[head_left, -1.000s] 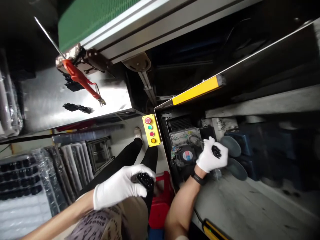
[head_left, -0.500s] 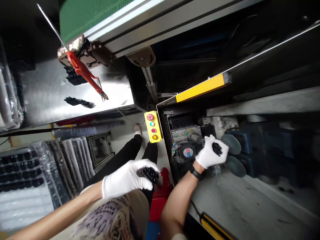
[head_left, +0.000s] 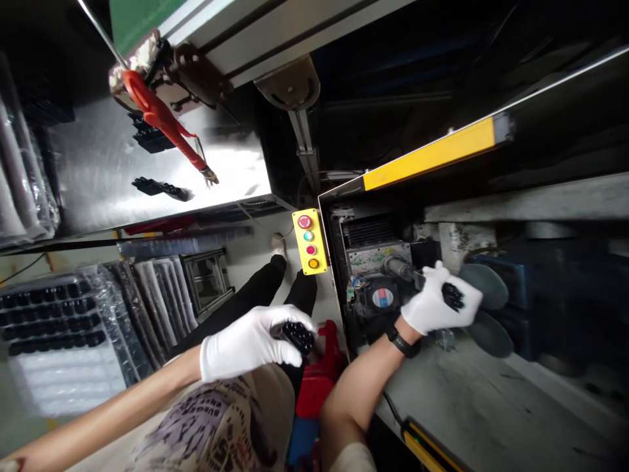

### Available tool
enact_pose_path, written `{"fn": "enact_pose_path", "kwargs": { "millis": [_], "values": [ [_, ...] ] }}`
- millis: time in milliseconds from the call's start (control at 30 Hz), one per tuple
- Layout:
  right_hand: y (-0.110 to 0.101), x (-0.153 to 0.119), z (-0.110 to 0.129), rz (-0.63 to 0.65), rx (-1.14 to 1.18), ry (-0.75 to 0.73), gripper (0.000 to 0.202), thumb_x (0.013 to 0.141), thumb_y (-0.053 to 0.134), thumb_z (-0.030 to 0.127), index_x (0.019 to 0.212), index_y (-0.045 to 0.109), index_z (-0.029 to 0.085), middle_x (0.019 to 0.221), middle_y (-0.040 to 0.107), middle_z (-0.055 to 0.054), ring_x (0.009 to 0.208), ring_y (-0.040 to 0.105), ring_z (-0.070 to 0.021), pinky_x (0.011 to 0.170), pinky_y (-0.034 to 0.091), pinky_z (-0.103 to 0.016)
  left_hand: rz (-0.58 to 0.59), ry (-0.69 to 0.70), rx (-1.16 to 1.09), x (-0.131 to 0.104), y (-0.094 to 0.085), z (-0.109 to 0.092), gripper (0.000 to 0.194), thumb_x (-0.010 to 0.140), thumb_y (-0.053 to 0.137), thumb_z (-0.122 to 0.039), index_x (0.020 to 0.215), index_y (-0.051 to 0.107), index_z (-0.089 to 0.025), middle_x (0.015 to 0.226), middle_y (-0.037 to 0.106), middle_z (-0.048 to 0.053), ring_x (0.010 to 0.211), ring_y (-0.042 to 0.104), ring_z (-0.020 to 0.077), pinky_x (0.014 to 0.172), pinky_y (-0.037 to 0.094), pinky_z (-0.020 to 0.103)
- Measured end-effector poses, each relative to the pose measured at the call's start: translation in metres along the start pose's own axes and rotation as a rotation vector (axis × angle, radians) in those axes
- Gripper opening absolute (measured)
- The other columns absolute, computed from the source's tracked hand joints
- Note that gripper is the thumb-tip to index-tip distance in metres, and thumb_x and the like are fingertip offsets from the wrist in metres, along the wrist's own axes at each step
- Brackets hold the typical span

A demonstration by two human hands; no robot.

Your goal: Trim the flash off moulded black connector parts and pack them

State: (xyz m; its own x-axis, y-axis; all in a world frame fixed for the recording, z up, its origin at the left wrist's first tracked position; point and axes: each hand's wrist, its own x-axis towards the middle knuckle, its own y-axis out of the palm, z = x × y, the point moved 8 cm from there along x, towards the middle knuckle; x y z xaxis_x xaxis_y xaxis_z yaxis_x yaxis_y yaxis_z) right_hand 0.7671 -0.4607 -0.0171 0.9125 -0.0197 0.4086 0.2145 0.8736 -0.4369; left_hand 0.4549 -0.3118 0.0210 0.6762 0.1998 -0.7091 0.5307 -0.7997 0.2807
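Note:
My left hand (head_left: pixel 260 341), in a white glove, grips a small black plastic part (head_left: pixel 298 337) with rounded knobs between thumb and fingers, in front of my body. To the right, my right hand (head_left: pixel 437 301), also in a white glove, is inside the machine bay. A similar black part (head_left: pixel 453 297) shows in its palm with the fingers curled round it. Two round grey discs (head_left: pixel 484 286) on the machine's blue blocks are right beside that hand. A fan motor with a red and blue label (head_left: pixel 383 298) lies to the left of it.
A yellow button box (head_left: pixel 309 241) hangs at the bay's corner. An orange air gun (head_left: pixel 157 118) hangs over the steel table (head_left: pixel 93 170), where black parts (head_left: pixel 160 188) lie. Bagged trays (head_left: pixel 54 314) stand lower left. A yellow bar (head_left: pixel 430 154) edges the bay; a red object (head_left: pixel 319 373) is by my legs.
The view has shifted, so most things sit a little differently in the picture. My right hand appears slightly farther right, closer against the discs. Both hands still hold their black parts.

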Motion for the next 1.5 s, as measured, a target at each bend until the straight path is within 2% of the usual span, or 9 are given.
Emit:
{"fn": "enact_pose_path", "kwargs": {
  "millis": [233, 400, 567, 767, 967, 1167, 1300, 1367, 1500],
  "values": [
    [-0.002, 0.000, 0.001, -0.031, 0.005, -0.013, 0.025, 0.082, 0.085, 0.034, 0.072, 0.065, 0.022, 0.067, 0.073, -0.001, 0.061, 0.071, -0.0216, 0.070, 0.066, -0.041, 0.014, -0.009, -0.015, 0.004, 0.000, -0.007, 0.045, 0.068, 0.105, -0.039, 0.108, 0.089, -0.027, 0.104, 0.086, 0.000, 0.096, 0.081, 0.0219, 0.088, 0.064, 0.031],
    [0.000, 0.002, 0.010, 0.004, -0.105, 0.000, 0.029, 0.084, 0.083, 0.037, 0.071, 0.062, 0.024, 0.068, 0.073, -0.003, 0.065, 0.073, -0.0219, 0.074, 0.068, -0.042, -0.001, -0.028, -0.023, 0.009, -0.002, -0.005, 0.047, 0.068, 0.105, -0.042, 0.109, 0.088, -0.026, 0.103, 0.086, -0.002, 0.097, 0.081, 0.0205, 0.091, 0.063, 0.030],
    [0.003, -0.001, 0.007, -0.008, 0.041, 0.008, 0.028, 0.088, 0.081, 0.039, 0.077, 0.059, 0.025, 0.068, 0.069, 0.001, 0.060, 0.075, -0.0241, 0.071, 0.069, -0.047, 0.032, -0.008, -0.011, 0.014, 0.001, -0.009, 0.047, 0.071, 0.103, -0.037, 0.112, 0.088, -0.023, 0.107, 0.086, 0.000, 0.100, 0.081, 0.0193, 0.095, 0.064, 0.028],
    [-0.001, -0.007, 0.002, -0.001, -0.011, 0.002, 0.027, 0.084, 0.087, 0.037, 0.092, 0.070, 0.018, 0.087, 0.081, -0.011, 0.083, 0.081, -0.0302, 0.084, 0.068, -0.047, 0.064, -0.006, -0.061, 0.015, 0.006, -0.010, 0.047, 0.071, 0.103, -0.037, 0.113, 0.086, -0.024, 0.105, 0.085, -0.001, 0.098, 0.080, 0.0197, 0.092, 0.065, 0.030],
    [0.002, -0.001, 0.010, 0.025, -0.027, 0.013, 0.030, 0.095, 0.079, 0.036, 0.073, 0.064, 0.021, 0.067, 0.076, -0.008, 0.060, 0.075, -0.0235, 0.072, 0.063, -0.039, 0.073, 0.018, -0.028, 0.014, 0.008, -0.006, 0.045, 0.077, 0.101, -0.033, 0.117, 0.085, -0.022, 0.112, 0.085, 0.003, 0.104, 0.080, 0.0222, 0.099, 0.066, 0.034],
    [0.004, 0.002, 0.018, 0.066, -0.108, -0.064, 0.025, 0.093, 0.078, 0.025, 0.072, 0.067, 0.023, 0.068, 0.078, -0.008, 0.061, 0.074, -0.0241, 0.075, 0.063, -0.040, 0.082, -0.011, -0.018, 0.013, 0.006, 0.005, 0.048, 0.081, 0.098, -0.039, 0.122, 0.083, -0.019, 0.116, 0.083, 0.006, 0.106, 0.080, 0.0243, 0.101, 0.066, 0.038],
    [0.003, 0.002, 0.015, 0.049, -0.086, -0.073, 0.026, 0.095, 0.082, 0.029, 0.075, 0.067, 0.022, 0.069, 0.079, -0.010, 0.061, 0.076, -0.0257, 0.075, 0.064, -0.041, 0.091, -0.001, 0.022, 0.014, 0.008, 0.001, 0.045, 0.084, 0.094, -0.036, 0.122, 0.083, -0.015, 0.119, 0.083, 0.007, 0.111, 0.079, 0.0241, 0.103, 0.065, 0.036],
    [0.004, 0.001, 0.011, 0.032, -0.032, -0.059, 0.027, 0.095, 0.082, 0.031, 0.075, 0.066, 0.022, 0.068, 0.078, -0.009, 0.059, 0.075, -0.0257, 0.072, 0.065, -0.042, 0.091, 0.016, 0.010, 0.016, 0.008, -0.001, 0.044, 0.083, 0.095, -0.039, 0.122, 0.084, -0.019, 0.118, 0.083, 0.001, 0.110, 0.079, 0.0213, 0.101, 0.065, 0.033],
    [0.005, 0.000, 0.008, -0.008, -0.001, -0.076, 0.033, 0.097, 0.082, 0.033, 0.072, 0.062, 0.023, 0.064, 0.075, -0.005, 0.054, 0.073, -0.0250, 0.067, 0.065, -0.043, 0.130, 0.075, -0.005, 0.021, 0.006, 0.001, 0.044, 0.080, 0.098, -0.037, 0.122, 0.086, -0.038, 0.117, 0.083, -0.009, 0.109, 0.080, 0.0180, 0.099, 0.066, 0.030]
  ]
}}
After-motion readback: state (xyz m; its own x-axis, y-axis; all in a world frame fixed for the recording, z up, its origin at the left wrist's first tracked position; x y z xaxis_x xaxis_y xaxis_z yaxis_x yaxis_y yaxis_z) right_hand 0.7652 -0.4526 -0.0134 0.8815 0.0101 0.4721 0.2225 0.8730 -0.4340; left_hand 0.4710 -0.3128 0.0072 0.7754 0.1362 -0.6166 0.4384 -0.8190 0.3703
